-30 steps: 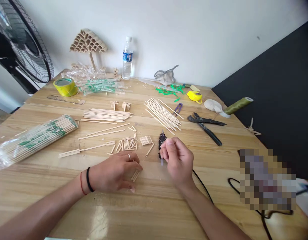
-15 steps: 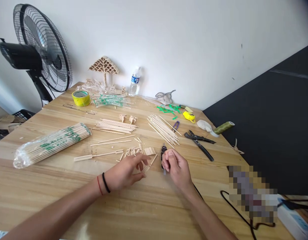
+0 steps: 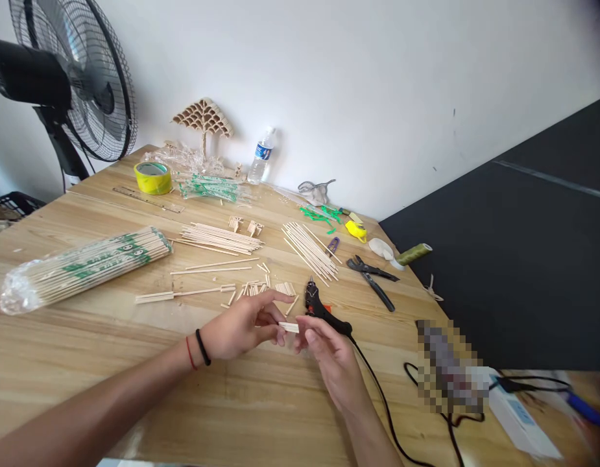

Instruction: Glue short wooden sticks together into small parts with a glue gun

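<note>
A small flat row of short wooden sticks (image 3: 288, 327) is held above the table between my two hands. My left hand (image 3: 241, 327) pinches its left end between thumb and fingers. At the right end, the curled fingertips of my right hand (image 3: 329, 353) close on it. Just beyond my right hand lies a black glue gun (image 3: 324, 310) with its nozzle pointing away. Behind my left hand are loose cut stick pieces (image 3: 253, 289) and another small row of short sticks (image 3: 285, 288).
Long sticks lie in two piles, left (image 3: 222, 239) and right (image 3: 310, 253). Pliers (image 3: 372, 279) rest to the right. A bagged stick bundle (image 3: 90, 266), yellow tape (image 3: 154, 178), a water bottle (image 3: 261, 155) and a stick-built tree (image 3: 202, 123) stand further off. The glue gun's cord (image 3: 377, 389) trails rightward.
My hands have come together at the short sticks. My right hand has left the glue gun, which now lies on the table. The view has shifted slightly.
</note>
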`<state>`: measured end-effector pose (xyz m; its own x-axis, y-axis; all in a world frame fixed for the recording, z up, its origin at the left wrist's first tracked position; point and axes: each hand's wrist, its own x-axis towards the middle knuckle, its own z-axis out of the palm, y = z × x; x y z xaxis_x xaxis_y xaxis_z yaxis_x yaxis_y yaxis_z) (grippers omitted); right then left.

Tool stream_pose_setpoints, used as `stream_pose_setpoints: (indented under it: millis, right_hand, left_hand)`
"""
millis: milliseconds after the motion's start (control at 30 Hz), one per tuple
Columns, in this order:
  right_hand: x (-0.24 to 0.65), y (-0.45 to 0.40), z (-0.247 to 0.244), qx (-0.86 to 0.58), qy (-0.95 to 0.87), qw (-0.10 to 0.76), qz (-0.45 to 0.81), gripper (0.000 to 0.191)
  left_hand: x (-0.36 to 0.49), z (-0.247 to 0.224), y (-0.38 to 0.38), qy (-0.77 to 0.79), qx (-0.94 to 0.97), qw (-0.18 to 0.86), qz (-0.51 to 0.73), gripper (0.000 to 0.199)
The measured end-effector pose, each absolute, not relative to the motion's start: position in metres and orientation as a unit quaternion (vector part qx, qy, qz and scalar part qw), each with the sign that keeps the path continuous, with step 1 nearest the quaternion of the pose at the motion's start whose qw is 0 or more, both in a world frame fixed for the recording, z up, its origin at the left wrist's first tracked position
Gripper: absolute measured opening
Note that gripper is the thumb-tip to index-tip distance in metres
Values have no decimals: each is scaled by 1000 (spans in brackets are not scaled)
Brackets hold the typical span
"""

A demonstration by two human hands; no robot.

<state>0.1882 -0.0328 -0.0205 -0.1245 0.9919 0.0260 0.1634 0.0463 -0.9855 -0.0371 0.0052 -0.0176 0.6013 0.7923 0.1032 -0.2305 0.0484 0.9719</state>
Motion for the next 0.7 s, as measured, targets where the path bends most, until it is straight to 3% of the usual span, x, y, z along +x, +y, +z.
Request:
stream_pose_setpoints:
  millis: [100, 233, 400, 567, 700]
  right_hand:
    - [192, -36, -19, -469, -566, 418, 533, 46]
    - [194, -37, -9, -443, -566, 379, 582, 35]
    - [187, -38, -2, -431, -543, 396, 602, 30]
    - [176, -43, -2, -413, -521, 396, 634, 47]
    - [169, -44, -1, -398, -530, 381, 645, 44]
  left_hand:
    - [-36, -20, 5, 214, 552, 728, 345, 48]
    - [-35, -24, 3, 193, 544, 756, 307, 56]
    - [-37, -19, 5, 183, 515, 774, 320, 63]
    - [-40, -13, 8, 166, 493, 786, 333, 59]
    - [-38, -16, 7, 181, 517, 770, 328, 57]
